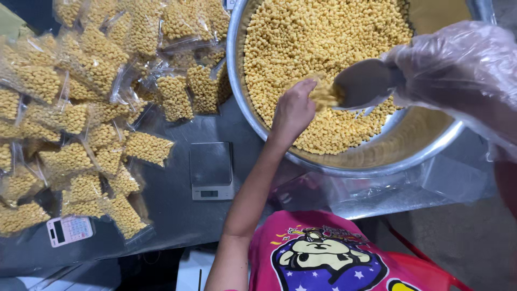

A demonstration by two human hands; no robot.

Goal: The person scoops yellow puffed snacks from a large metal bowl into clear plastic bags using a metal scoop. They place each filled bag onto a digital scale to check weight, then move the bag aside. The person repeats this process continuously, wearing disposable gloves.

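Holding a small clear bag (pixel 323 94) over the yellow pellets (pixel 301 43) in the steel bowl (pixel 237 91), the left hand (pixel 293 110) pinches it in a closed grip. At three o'clock, the gloved right hand (pixel 447 67) grips a scoop (pixel 366 83). Pellets could spill past the narrow bag mouth if the scoop tips off-centre. Its glove hides the fingers.

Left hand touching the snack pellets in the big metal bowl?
Touching. The head view shows the left hand resting on the yellow pellets in the metal bowl, its fingers pinching some beside the scoop.
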